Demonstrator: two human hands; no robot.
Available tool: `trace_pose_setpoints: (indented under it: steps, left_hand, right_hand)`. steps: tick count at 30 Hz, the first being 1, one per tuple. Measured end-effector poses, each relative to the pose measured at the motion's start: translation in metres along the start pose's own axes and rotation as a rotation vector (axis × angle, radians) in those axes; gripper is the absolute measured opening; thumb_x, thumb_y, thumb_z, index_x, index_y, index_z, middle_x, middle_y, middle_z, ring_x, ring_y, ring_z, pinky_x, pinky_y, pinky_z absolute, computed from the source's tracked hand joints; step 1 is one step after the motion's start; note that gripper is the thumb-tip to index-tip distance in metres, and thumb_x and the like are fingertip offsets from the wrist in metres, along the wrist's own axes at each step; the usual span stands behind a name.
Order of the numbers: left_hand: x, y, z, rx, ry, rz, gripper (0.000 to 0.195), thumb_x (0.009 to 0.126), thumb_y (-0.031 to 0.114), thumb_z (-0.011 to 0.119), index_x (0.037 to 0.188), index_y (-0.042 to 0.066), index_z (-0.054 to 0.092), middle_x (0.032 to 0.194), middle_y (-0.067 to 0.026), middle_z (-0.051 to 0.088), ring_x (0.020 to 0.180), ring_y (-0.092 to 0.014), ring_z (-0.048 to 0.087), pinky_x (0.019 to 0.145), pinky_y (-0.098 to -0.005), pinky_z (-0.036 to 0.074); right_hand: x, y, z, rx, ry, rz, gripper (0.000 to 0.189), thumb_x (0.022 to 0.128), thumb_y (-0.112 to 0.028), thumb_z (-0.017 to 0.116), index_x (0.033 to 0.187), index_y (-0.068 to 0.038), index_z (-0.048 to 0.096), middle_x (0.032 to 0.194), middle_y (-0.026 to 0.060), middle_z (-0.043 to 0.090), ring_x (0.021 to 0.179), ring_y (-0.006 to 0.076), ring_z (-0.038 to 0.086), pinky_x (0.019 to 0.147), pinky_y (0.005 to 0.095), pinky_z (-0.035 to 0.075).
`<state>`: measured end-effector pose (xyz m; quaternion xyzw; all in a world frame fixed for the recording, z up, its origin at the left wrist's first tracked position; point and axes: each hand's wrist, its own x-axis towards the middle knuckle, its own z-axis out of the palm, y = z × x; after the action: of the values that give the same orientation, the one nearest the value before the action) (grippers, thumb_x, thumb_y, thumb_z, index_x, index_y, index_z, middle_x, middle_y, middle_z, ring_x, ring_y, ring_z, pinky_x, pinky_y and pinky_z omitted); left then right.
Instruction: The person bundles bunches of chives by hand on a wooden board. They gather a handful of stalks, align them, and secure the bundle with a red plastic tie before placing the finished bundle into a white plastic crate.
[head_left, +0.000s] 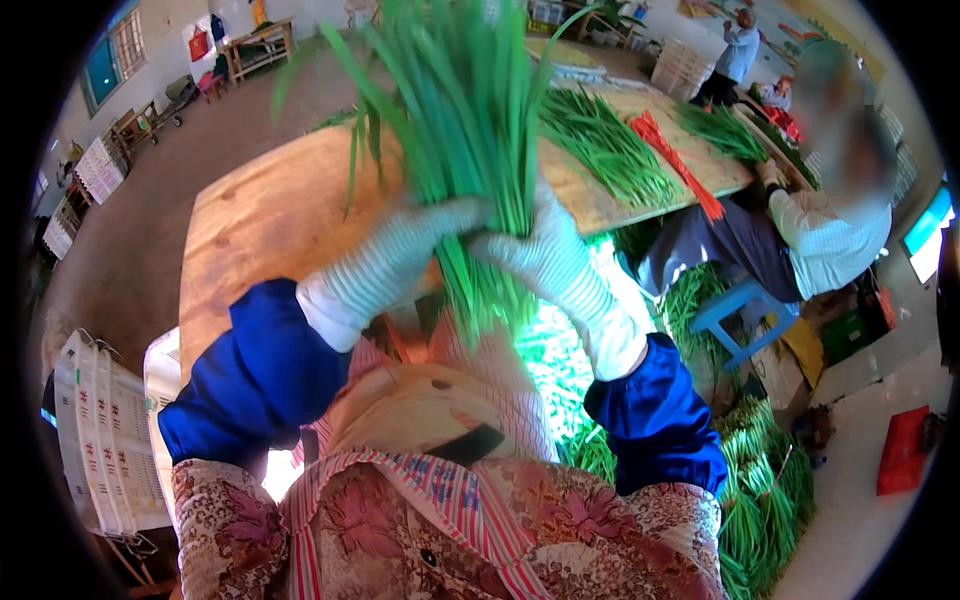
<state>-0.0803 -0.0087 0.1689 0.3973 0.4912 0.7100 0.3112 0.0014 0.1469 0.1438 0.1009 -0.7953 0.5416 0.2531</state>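
Observation:
Between my two gloved hands a thick bunch of long green leafy stalks (469, 112) stands upright above the near edge of a wooden table (277, 202). My left hand (397, 247) grips the bunch from the left side, thumb across its front. From the right, my right hand (547, 247) closes around the same bunch, its thumb pointing inward. The leaf tips are blurred and the lower ends hang over my apron. More green stalks (607, 146) lie on the table at the right, beside a bundle of red ties (679, 165).
A co-worker (832, 232) sits at the right by a blue stool (742, 319), one hand at other greens. Tied bunches (761, 495) stand at the lower right. White plastic crates (112, 435) are stacked at the left. Loose greens (585, 442) lie below the table, brightly lit.

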Motion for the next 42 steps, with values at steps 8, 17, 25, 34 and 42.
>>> trace_pose_setpoints:
  steps: [8, 17, 25, 34, 42]
  left_hand:
    - [0.061, 0.075, -0.074, 0.458, 0.049, 0.184, 0.040, 0.080, 0.018, 0.066, 0.115, 0.001, 0.056, 0.098, -0.0058, 0.063, 0.086, -0.015, 0.060, 0.078, -0.0287, 0.048]
    - [0.070, 0.004, -0.115, 0.038, 0.119, 0.100, 0.047, 0.082, 0.027, 0.068, 0.120, 0.004, 0.052, 0.108, -0.0053, 0.061, 0.096, -0.016, 0.059, 0.088, -0.0312, 0.046]
    - [0.076, -0.015, -0.116, -0.264, 0.336, -0.150, 0.046, 0.088, 0.033, 0.060, 0.122, 0.005, 0.049, 0.109, -0.0082, 0.059, 0.102, -0.018, 0.057, 0.091, -0.0311, 0.045]
    - [0.056, -0.020, -0.158, 1.124, 0.080, -0.553, 0.056, 0.084, 0.050, 0.056, 0.107, 0.000, 0.061, 0.090, -0.0150, 0.065, 0.085, -0.025, 0.062, 0.078, -0.0335, 0.048]
    - [0.022, 0.011, -0.151, 0.978, 0.173, -0.742, 0.050, 0.085, 0.048, 0.053, 0.076, 0.000, 0.063, 0.059, -0.0086, 0.057, 0.045, -0.017, 0.054, 0.041, -0.0297, 0.044]
  right_hand:
    - [0.119, -0.022, 0.010, 0.142, 0.035, -0.164, 0.048, 0.072, -0.008, 0.073, 0.114, -0.001, 0.051, 0.100, 0.0074, 0.061, 0.090, 0.0145, 0.055, 0.081, 0.0297, 0.047]
    - [0.125, 0.063, 0.034, 0.124, 0.017, -0.048, 0.041, 0.081, -0.022, 0.069, 0.114, -0.001, 0.055, 0.099, 0.0035, 0.060, 0.090, 0.0123, 0.054, 0.081, 0.0290, 0.046]
    - [0.143, 0.027, 0.025, 0.373, -0.184, 0.387, 0.038, 0.084, -0.020, 0.064, 0.115, 0.000, 0.055, 0.098, 0.0081, 0.064, 0.088, 0.0144, 0.058, 0.080, 0.0282, 0.047]
    - [0.107, 0.107, 0.011, -0.700, -0.070, 0.169, 0.042, 0.082, -0.031, 0.063, 0.106, 0.004, 0.060, 0.104, 0.0252, 0.058, 0.095, 0.0384, 0.057, 0.086, 0.0399, 0.045]
    - [0.070, 0.044, 0.033, -0.938, -0.278, 0.242, 0.026, 0.078, -0.031, 0.065, 0.089, -0.008, 0.063, 0.087, 0.0138, 0.064, 0.084, 0.0335, 0.061, 0.073, 0.0409, 0.049]
